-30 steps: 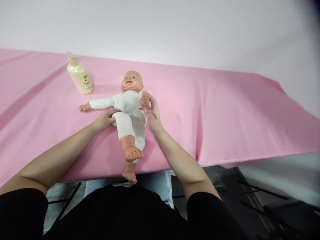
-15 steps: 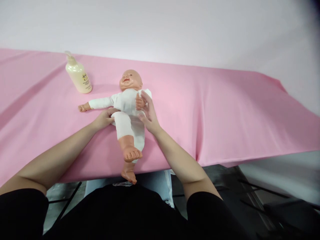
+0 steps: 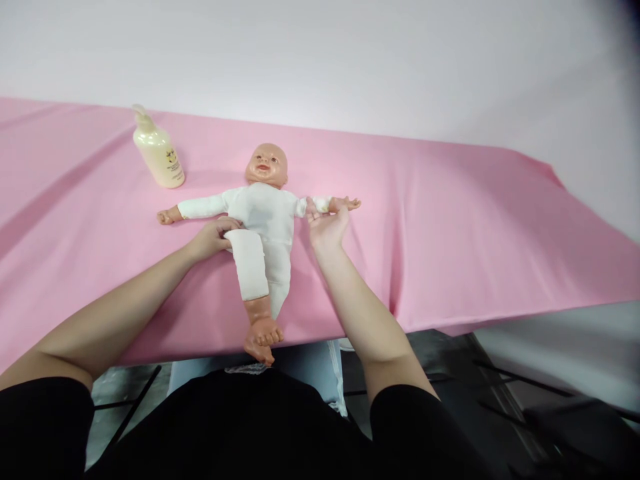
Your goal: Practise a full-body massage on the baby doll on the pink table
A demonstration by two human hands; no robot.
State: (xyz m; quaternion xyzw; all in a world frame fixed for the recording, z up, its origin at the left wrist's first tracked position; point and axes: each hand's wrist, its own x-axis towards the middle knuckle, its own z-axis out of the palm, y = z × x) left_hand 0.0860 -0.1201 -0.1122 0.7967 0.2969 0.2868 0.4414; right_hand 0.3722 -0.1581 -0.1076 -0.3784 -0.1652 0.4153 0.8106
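Note:
A baby doll (image 3: 270,217) with a white cloth body lies on its back, its head away from me and its feet at the table's front edge. Its legs cross near the ankles and both arms reach out sideways. My left hand (image 3: 213,238) is closed on the doll's hip and upper thigh at the left, with some fingertips hidden behind the cloth leg. At the other side my right hand (image 3: 327,228) holds the doll's outstretched arm near the wrist, fingers on the white sleeve and thumb by the doll's hand.
A pale yellow pump bottle (image 3: 159,153) stands to the left of the doll's head. Pink cloth (image 3: 450,233) covers the table and hangs in folds at the right. A white wall (image 3: 320,60) rises behind. Dark chair parts (image 3: 575,420) show below right.
My right hand has swung the doll's arm from across its chest out to the right. The doll's head has turned to face up, and its raised leg has lowered. My left hand stays put.

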